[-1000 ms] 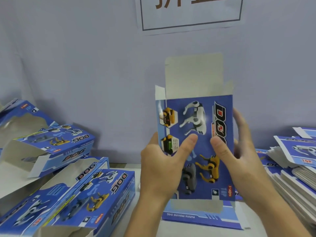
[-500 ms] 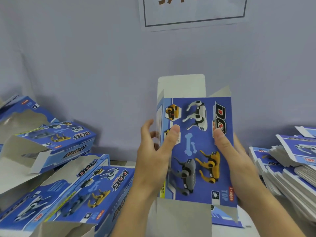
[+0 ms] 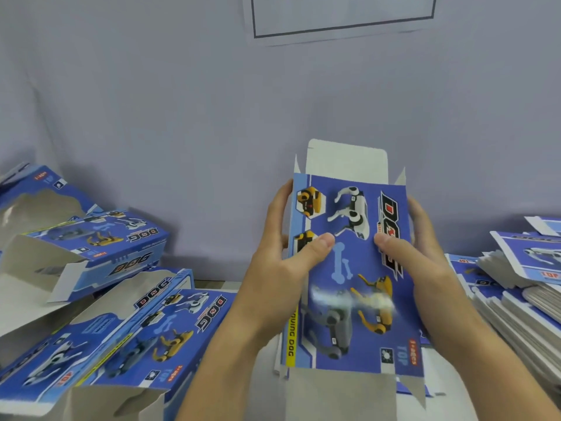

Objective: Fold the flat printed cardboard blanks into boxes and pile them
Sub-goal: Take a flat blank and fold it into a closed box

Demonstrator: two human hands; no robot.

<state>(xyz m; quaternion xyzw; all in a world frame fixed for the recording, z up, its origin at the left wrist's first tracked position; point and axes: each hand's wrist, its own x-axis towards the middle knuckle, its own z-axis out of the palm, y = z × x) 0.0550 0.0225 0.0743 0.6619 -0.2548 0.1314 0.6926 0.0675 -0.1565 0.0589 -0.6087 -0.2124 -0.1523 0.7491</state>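
I hold a blue printed cardboard box blank (image 3: 355,268) upright in front of me, its face showing robot dogs and the word DOG. It has been pushed open into a sleeve, with grey flaps standing out at its top and bottom ends. My left hand (image 3: 282,268) grips its left side, thumb pressed on the front and fingers behind. My right hand (image 3: 425,262) grips the right side the same way. A heap of folded boxes (image 3: 121,314) lies at the left. A stack of flat blanks (image 3: 516,284) sits at the right.
A pale grey-blue cloth wall (image 3: 182,117) stands close behind, with a framed white sign (image 3: 343,16) at the top. A white table surface (image 3: 264,369) shows between my forearms.
The blank has gone from flat to opened out into a sleeve, with its left side panel showing. My hands shifted to its two sides and it came lower and nearer.
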